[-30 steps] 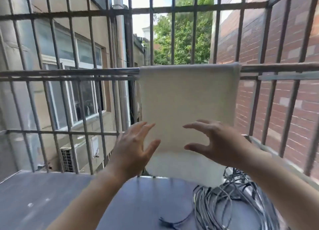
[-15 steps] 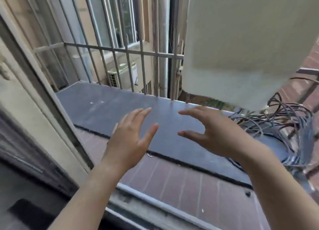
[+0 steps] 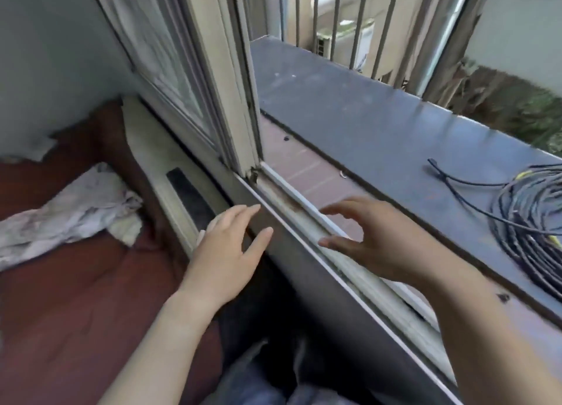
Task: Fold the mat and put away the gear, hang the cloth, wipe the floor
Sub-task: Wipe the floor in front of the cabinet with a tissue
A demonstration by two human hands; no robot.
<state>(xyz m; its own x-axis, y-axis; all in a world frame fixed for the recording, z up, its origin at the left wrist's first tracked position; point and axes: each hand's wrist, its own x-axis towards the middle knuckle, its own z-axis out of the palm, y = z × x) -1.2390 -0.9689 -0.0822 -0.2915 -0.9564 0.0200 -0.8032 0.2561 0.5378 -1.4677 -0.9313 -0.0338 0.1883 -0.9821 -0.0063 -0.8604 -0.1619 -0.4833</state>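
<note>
We hold our left hand and right hand, both empty with fingers loosely spread, above the grey metal window track.

Hands now above window track

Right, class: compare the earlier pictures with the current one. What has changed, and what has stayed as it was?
The view has swung down and left, so the hung white cloth now shows only in the top right corner. The left hand and right hand have drawn back from it and now hover over the window track. Unchanged: both hands open and empty; the cable coil lies on the grey ledge.
</note>
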